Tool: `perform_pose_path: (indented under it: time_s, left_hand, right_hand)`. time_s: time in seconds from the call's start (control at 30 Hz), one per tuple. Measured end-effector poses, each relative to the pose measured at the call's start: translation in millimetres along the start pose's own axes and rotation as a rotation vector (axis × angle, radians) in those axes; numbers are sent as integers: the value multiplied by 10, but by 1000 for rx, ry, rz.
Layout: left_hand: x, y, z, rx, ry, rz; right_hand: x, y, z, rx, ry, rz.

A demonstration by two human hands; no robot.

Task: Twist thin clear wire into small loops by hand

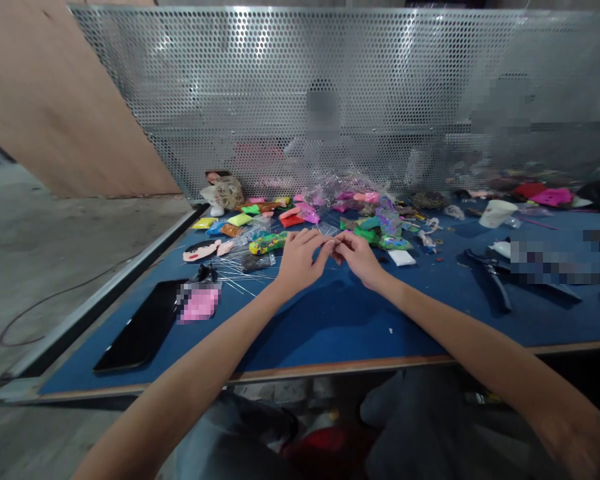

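Note:
My left hand (304,259) and my right hand (359,257) meet fingertip to fingertip above the blue table (325,333). Both are closed in a pinch around something small that I cannot make out. Just left of my left hand lies a green and yellow clay piece (269,244). Beyond my right hand are green clay lumps (370,233) and a white packet (401,257). Thin wires (235,272) lie on the table to the left, beside a dark packet (257,261).
A black tablet (143,327) and a pink item (200,303) lie at the left. Colourful clay packets (240,219) line the back, before a perforated metal panel (280,87). Pliers (490,277) and a white cup (497,213) are at the right.

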State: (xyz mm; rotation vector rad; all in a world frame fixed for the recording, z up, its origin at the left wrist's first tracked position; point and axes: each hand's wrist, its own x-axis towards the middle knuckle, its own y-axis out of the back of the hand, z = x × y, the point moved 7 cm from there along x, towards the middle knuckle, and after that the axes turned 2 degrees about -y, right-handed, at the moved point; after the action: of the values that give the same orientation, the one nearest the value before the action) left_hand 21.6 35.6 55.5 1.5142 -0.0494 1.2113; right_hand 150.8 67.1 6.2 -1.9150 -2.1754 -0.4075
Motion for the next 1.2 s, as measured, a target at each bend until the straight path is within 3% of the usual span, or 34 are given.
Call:
perform_pose_path:
  time_s: [0.5,0.73,0.93,1.03,1.2]
  left_hand:
    - [42,30,86,103,-40,-52]
    - [60,60,59,133,84,-39]
    - [37,55,-29,-3,178,-52]
    - [26,67,-44,-87,127,-32]
    - [30,172,-57,37,-15,84]
  right_hand:
    - [-23,94,-122,-124,109,171]
    - [-163,85,-388,-395,308,231]
    - [-170,39,-500,-640,499,128]
    - [-152,123,-536,-644,490,188]
    - [-94,259,-458,-499,339,228]
